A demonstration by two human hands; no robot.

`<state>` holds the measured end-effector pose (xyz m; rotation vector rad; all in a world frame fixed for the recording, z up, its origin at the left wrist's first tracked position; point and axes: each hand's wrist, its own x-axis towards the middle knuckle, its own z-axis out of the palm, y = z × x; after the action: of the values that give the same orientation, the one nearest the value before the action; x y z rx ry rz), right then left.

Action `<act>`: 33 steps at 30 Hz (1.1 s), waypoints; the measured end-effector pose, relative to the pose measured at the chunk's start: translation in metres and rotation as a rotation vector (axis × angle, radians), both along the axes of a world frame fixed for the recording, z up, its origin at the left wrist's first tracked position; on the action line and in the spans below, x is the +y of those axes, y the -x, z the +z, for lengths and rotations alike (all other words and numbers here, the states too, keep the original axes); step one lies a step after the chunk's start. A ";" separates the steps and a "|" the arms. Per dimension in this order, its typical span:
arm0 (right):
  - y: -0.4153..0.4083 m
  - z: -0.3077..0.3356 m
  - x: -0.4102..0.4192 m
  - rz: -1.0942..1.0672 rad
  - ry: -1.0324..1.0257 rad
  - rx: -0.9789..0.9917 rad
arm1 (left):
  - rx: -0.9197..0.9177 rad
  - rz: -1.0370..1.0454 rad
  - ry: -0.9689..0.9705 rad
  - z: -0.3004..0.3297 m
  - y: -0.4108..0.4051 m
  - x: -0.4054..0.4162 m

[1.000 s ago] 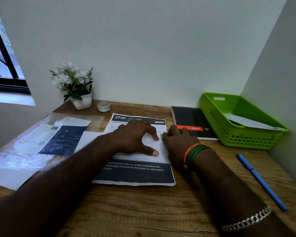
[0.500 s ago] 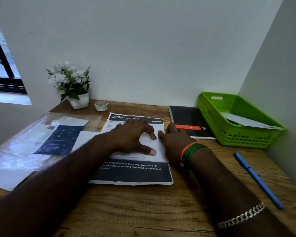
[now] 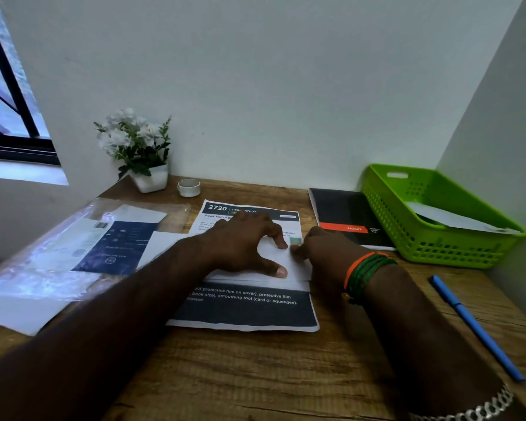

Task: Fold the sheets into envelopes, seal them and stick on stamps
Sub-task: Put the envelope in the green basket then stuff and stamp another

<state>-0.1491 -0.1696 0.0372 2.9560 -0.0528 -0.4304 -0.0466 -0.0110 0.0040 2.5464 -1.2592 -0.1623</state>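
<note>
A white folded envelope [image 3: 274, 259] lies on a printed sheet [image 3: 246, 308] in the middle of the wooden desk [image 3: 255, 375]. My left hand [image 3: 243, 241] lies spread on the envelope and presses it flat with index finger and thumb. A small greenish stamp [image 3: 296, 240] sits at the envelope's upper right corner. My right hand [image 3: 322, 247] rests beside it with fingers curled, its thumb tip touching the envelope just below the stamp. It holds nothing.
A green basket [image 3: 413, 238] with a white envelope inside stands at the right, with a black notebook [image 3: 346, 217] beside it. A blue pen [image 3: 474, 326] lies front right. At the left is a plastic sleeve of papers [image 3: 73, 253]. A potted plant [image 3: 140, 153] and a tape roll [image 3: 189, 187] are at the back.
My right hand's fingers have drawn back off the envelope's corner, uncovering the stamp. My left hand has stayed pressed on the envelope.
</note>
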 end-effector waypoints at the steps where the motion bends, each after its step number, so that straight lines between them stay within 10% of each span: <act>1: 0.000 0.002 -0.001 -0.002 -0.011 0.007 | -0.001 -0.001 0.000 0.000 0.000 0.000; 14: -0.006 -0.002 -0.023 -0.425 -0.568 -0.560 | 0.050 -0.012 0.092 -0.007 -0.006 0.002; 28: -0.017 -0.017 -0.037 -0.507 -1.082 -0.443 | 0.071 -0.065 0.461 -0.015 -0.017 0.000; 33: -0.016 -0.013 -0.043 -0.571 -1.249 -0.439 | -0.026 0.131 0.301 0.008 -0.045 0.034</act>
<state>-0.1328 -0.2131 0.0242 4.1584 -1.0505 0.3100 -0.0019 0.0235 0.0116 2.3650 -1.0328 0.0829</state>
